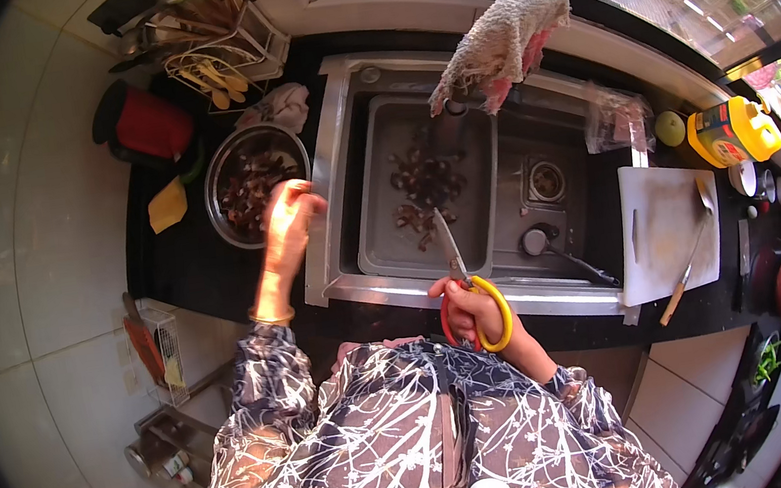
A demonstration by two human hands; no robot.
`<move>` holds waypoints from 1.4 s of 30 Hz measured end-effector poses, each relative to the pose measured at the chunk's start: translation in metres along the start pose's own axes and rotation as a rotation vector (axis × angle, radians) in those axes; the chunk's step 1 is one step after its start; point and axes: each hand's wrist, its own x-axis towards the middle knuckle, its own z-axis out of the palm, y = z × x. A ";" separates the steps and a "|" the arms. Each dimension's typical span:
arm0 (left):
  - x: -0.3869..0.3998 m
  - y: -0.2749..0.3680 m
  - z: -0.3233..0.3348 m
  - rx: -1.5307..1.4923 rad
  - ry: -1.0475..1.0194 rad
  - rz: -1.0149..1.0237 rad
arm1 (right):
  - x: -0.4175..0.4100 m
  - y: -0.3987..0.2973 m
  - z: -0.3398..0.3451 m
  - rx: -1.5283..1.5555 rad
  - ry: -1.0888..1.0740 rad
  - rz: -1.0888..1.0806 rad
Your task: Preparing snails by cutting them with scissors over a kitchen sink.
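My right hand [474, 314] grips scissors [449, 239] by their loops, one red and one yellow. Their blades point away from me over the near edge of a grey rectangular basin [373, 201] set in the sink. Dark brown and whitish pieces [426, 177], perhaps mushrooms, lie in the basin, some close to the blade tips. At the right rim of a round metal bowl [214, 220] is my left hand [292, 209], blurred with fingers curled; I cannot tell whether it holds anything. Similar cut pieces [251, 181] fill part of the bowl.
A cloth [504, 41] hangs over the faucet. Right of the basin, a black-handled utensil [564, 253] lies in the sink. A white cutting board [665, 228] bears a wooden-handled utensil [689, 262]. Beyond stands a yellow jug [730, 132]; a utensil rack [250, 46] is at back left.
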 end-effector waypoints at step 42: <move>-0.018 -0.017 0.112 -0.179 -0.266 -0.159 | -0.008 -0.005 0.007 -0.074 -0.055 0.050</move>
